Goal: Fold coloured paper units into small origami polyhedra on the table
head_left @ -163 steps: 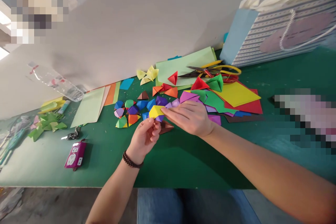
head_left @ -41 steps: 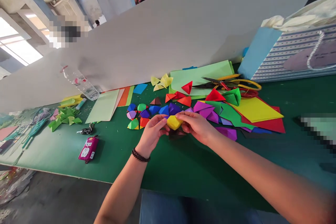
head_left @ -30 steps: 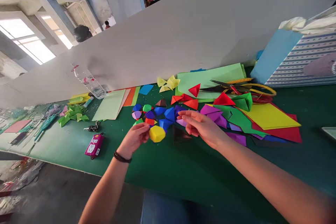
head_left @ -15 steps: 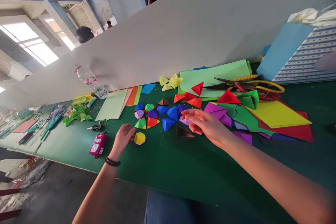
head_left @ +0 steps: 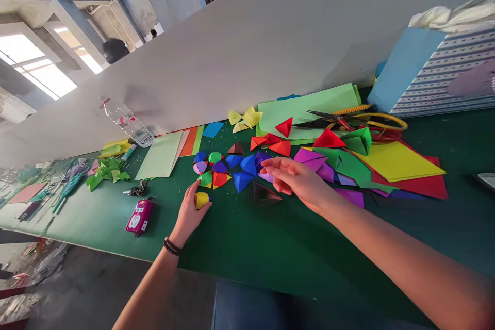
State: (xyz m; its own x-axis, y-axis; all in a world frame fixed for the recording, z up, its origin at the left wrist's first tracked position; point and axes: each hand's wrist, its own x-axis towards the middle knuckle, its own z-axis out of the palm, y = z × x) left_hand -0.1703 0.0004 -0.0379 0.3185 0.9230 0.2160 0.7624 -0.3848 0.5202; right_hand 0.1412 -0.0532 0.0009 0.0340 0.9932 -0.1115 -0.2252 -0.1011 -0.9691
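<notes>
My left hand [head_left: 192,215] is curved round a yellow folded-paper piece [head_left: 201,200], fingers along its left side and thumb at its right. Just beyond it sit small faceted paper pieces in mixed colours, among them a red and yellow one [head_left: 220,180] and a green one [head_left: 215,158]. My right hand [head_left: 296,180] hovers loosely bent, fingers apart, with nothing visible in it. Close to its fingertips lie blue folded pieces [head_left: 243,181], a purple one [head_left: 262,159] and a dark brown one [head_left: 266,193]. Red folded pieces [head_left: 280,147] lie behind.
Scissors [head_left: 336,121] rest on light green sheets [head_left: 309,108] at the back. Coloured paper [head_left: 402,162] is stacked right, before a blue box [head_left: 402,69]. A magenta pouch [head_left: 139,216], keys [head_left: 137,189] and a plastic bottle [head_left: 131,126] stand left; a grey partition [head_left: 232,62] rises behind.
My left hand has moved right and closed round the yellow paper piece. My right hand keeps nearly the same pose over the pieces. The view has shifted slightly.
</notes>
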